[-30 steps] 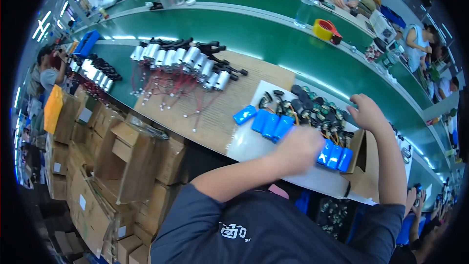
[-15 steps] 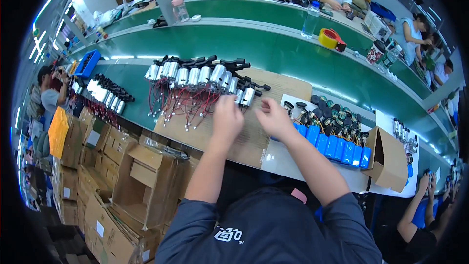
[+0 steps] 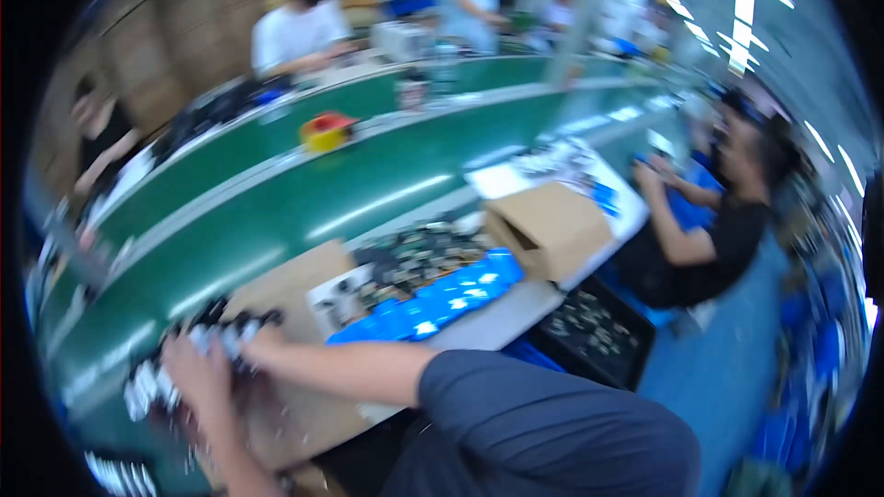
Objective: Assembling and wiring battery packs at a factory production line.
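Silver cylindrical motors (image 3: 143, 391) with black ends and thin red wires are bunched on a flat cardboard sheet (image 3: 322, 419) at the lower left, blurred by motion. My left hand (image 3: 196, 370) lies over this bunch and touches it; its fingers are smeared. Close beside it, my right hand (image 3: 264, 347) is at the right end of the bunch, its fingertips hidden or blurred. Whether either hand holds a motor cannot be made out.
Right of the cardboard stand a row of blue wrapped packs (image 3: 433, 302), small dark round parts with boards (image 3: 419, 256), and an open carton (image 3: 557, 225). A black tray (image 3: 599, 331) sits below. A co-worker (image 3: 695, 230) sits at right. A yellow-and-red tape dispenser (image 3: 325, 132) rests on the ledge.
The whole view has swung to the right, so the motors and my hands now appear at the lower left. My hands remain close together by the motors; a co-worker at right shows more fully.
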`<state>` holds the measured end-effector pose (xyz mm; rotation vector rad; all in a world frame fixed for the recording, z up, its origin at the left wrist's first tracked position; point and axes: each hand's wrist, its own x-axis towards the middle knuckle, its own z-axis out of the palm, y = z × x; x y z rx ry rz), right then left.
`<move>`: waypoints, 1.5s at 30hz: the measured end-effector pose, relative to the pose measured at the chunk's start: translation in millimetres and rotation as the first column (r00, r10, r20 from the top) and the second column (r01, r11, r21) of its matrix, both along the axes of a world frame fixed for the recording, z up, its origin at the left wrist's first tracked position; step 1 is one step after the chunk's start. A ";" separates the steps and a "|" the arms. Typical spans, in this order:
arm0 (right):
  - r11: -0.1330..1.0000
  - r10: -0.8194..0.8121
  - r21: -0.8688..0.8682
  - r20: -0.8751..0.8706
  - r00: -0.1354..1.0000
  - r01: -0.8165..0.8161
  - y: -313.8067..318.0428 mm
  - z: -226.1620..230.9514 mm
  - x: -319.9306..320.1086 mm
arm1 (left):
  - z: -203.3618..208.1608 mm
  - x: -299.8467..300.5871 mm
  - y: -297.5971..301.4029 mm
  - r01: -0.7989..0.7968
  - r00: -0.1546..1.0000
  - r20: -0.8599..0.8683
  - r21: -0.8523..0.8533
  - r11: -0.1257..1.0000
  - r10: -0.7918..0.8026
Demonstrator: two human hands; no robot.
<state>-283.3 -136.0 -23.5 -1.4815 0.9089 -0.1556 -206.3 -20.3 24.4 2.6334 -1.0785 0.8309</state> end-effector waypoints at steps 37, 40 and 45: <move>0.735 0.369 -0.640 0.099 0.924 -0.225 -33.5 -0.2 -181.1 | -46.2 -139.5 -35.2 -0.027 0.602 -0.793 -0.133 0.991 -0.090; 0.644 0.472 -0.575 -0.221 0.853 -0.505 -38.9 12.1 -182.7 | -52.9 -145.9 -34.5 -0.066 0.717 -0.697 -0.095 0.993 -0.019; 0.363 0.374 -0.834 -0.278 0.885 -0.415 -58.6 19.7 -193.2 | -29.7 -152.8 -37.1 -0.089 0.761 -0.626 0.159 0.983 0.170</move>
